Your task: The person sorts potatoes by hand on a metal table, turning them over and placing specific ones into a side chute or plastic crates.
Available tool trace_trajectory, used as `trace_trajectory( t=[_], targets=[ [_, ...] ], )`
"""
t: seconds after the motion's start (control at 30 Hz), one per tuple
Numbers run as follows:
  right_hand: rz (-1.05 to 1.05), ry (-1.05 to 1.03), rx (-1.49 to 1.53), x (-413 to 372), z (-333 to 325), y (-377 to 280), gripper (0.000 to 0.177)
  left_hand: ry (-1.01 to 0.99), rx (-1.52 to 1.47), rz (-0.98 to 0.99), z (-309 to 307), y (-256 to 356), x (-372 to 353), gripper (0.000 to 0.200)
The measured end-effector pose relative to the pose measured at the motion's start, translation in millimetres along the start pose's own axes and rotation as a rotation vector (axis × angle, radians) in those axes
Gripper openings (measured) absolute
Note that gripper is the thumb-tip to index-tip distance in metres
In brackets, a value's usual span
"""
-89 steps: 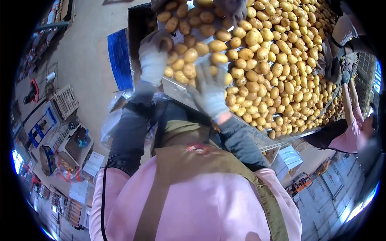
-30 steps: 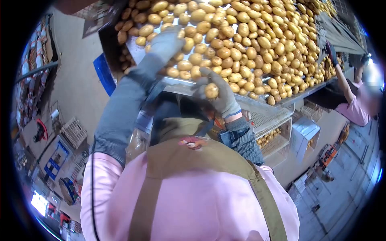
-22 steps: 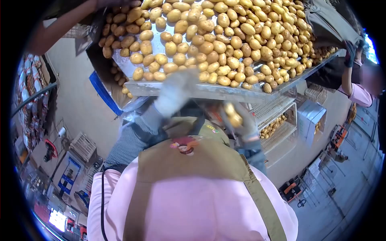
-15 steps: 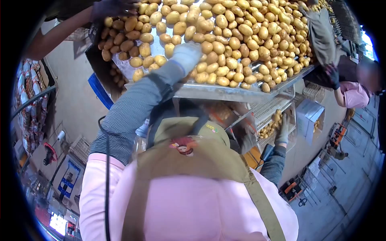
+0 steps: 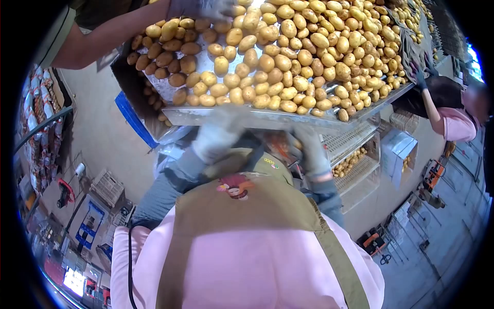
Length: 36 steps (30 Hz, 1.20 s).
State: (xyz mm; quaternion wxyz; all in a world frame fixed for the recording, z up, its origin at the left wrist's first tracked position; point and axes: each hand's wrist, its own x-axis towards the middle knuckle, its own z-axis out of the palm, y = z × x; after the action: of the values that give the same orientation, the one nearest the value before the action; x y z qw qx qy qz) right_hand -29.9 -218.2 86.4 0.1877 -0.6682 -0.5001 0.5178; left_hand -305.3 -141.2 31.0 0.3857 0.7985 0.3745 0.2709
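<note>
Many yellow potatoes (image 5: 309,51) lie spread over a metal sorting table (image 5: 257,117). My left hand (image 5: 221,131), in a pale glove, is blurred by motion at the table's near edge, in front of my apron; its fingers cannot be made out. To the right, my gloved right hand (image 5: 307,149) is below the table edge with its fingers bent around what looks like a potato (image 5: 297,144). Below the table, more potatoes (image 5: 351,162) rest on a slatted rack (image 5: 355,177).
At the upper left a co-worker's gloved hand (image 5: 203,7) reaches over the potatoes. Another person (image 5: 453,108) is at the table's right end. A blue-edged bin (image 5: 135,121) adjoins the table's left end. A cardboard box (image 5: 399,149) stands at the right.
My left hand has come back from the potatoes to the table edge. My right hand has moved left and up from the rack. The co-worker's hand at upper left has moved right.
</note>
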Motion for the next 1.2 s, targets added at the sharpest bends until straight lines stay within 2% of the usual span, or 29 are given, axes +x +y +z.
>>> trace_trajectory(
  t=[0.03, 0.07, 0.1, 0.17, 0.2, 0.27, 0.3, 0.37, 0.4, 0.43, 0.47, 0.5, 0.57, 0.6, 0.63, 0.67, 0.77, 0.83, 0.87, 0.9, 0.93, 0.97, 1.0, 1.03, 1.1, 1.13, 1.17, 1.2],
  targets=[
    [0.310, 0.081, 0.222, -23.4, -21.5, 16.3, 0.019, 0.020, 0.044, -0.238, -2.7, -13.6, -11.4, 0.022],
    [0.598, 0.243, 0.467, -46.8, -42.9, 32.5, 0.020, 0.155, 0.055, -0.283, -9.9, -24.3, -11.4, 0.021],
    [0.573, 0.278, 0.026, -62.6, -77.1, 63.6, 0.023, 0.121, 0.158, -0.260, -22.8, -24.9, -1.1, 0.019],
    [0.542, 0.644, 0.358, -98.6, -138.3, 179.9, 0.041, 0.040, 0.173, -0.163, -10.7, -35.0, 11.8, 0.025],
    [0.433, 0.781, -0.067, -105.0, -159.3, 216.1, 0.052, -0.058, 0.237, -0.018, -1.5, -34.8, 29.7, 0.027],
    [0.341, 0.892, -0.568, -83.8, -172.1, 205.2, 0.068, -0.174, 0.420, 0.262, 18.8, -23.0, 55.1, 0.030],
    [0.379, 0.896, -0.640, -59.9, -156.9, 150.1, 0.073, -0.201, 0.434, 0.240, 24.2, -33.4, 56.5, 0.028],
    [0.225, 0.731, -0.189, -5.6, -96.5, 82.2, 0.068, -0.264, 0.452, 0.190, 33.4, -60.4, 51.0, 0.025],
    [0.062, 0.694, -0.408, 25.6, -63.9, 98.9, 0.066, -0.122, 0.409, 0.213, 25.2, -64.6, 48.1, 0.023],
    [0.016, 0.529, -0.516, 43.1, -26.9, 38.9, 0.061, -0.083, 0.360, 0.179, 7.7, -56.7, 46.7, 0.027],
    [-0.080, 0.660, -0.791, 57.2, 13.7, 33.8, 0.052, -0.040, 0.358, 0.147, -0.7, -62.1, 33.5, 0.028],
    [-0.138, 0.607, -0.732, 75.8, 41.8, 57.3, 0.047, 0.005, 0.358, 0.115, -11.0, -71.6, 20.4, 0.030],
    [-0.221, 0.363, -0.710, 96.6, 85.6, 23.7, 0.048, 0.030, 0.433, 0.028, -19.2, -96.2, -7.1, 0.031],
    [-0.372, 0.266, -0.629, 100.3, 98.7, 4.5, 0.047, -0.018, 0.449, -0.139, -30.0, -86.8, -11.9, 0.030],
    [-0.523, 0.171, -0.547, 104.1, 105.7, -11.6, 0.047, 0.041, 0.428, -0.175, -32.8, -89.1, -20.4, 0.029],
    [-0.654, 0.275, -0.539, 106.8, 107.6, -18.5, 0.042, 0.103, 0.403, -0.204, -34.5, -95.9, -28.2, 0.029],
    [-0.324, 0.193, -0.961, 116.9, 49.1, 0.3, 0.038, 0.277, 0.334, -0.227, -39.6, -91.9, -34.6, 0.026],
    [-0.247, 0.495, -0.864, 127.7, 2.9, -4.2, 0.034, 0.437, 0.306, -0.170, -36.8, -70.8, -23.8, 0.022],
    [-0.281, 0.487, -0.832, 143.4, -5.3, 3.0, 0.033, 0.424, 0.342, -0.092, -33.2, -65.1, -13.5, 0.022],
    [-0.305, 0.477, -0.800, 156.6, -7.7, 10.4, 0.032, 0.354, 0.307, -0.036, -31.3, -55.5, 7.1, 0.024],
    [-0.243, 0.382, -0.905, 167.6, -5.4, 0.2, 0.036, 0.199, 0.319, -0.033, -30.0, -40.4, 28.9, 0.031],
    [-0.085, 0.282, -0.938, 180.8, -1.4, -3.4, 0.039, 0.132, 0.321, 0.039, -7.0, -55.1, 43.2, 0.027],
    [-0.022, 0.205, -0.962, 186.5, -1.1, -11.9, 0.040, 0.043, 0.415, -0.007, 0.4, -37.6, 67.3, 0.027],
    [0.040, 0.128, -0.986, 190.4, -3.6, -18.2, 0.040, -0.150, 0.671, -0.058, 18.9, -44.2, 81.6, 0.026],
    [-0.032, 0.199, -0.983, 191.0, -2.3, 4.8, 0.034, -0.284, 0.869, -0.110, 47.2, -52.2, 107.8, 0.021],
    [-0.070, 0.235, -0.979, 190.1, -2.2, 13.1, 0.031, -0.353, 0.837, -0.122, 48.9, -52.4, 118.5, 0.021],
    [0.012, 0.264, -0.694, 186.7, -4.4, 8.0, 0.029, -0.423, 0.805, -0.139, 50.3, -55.8, 125.0, 0.021],
    [0.094, 0.287, -0.404, 182.3, -7.9, 2.5, 0.027, -0.404, 0.748, -0.196, 50.4, -59.1, 126.6, 0.021]
  ],
)
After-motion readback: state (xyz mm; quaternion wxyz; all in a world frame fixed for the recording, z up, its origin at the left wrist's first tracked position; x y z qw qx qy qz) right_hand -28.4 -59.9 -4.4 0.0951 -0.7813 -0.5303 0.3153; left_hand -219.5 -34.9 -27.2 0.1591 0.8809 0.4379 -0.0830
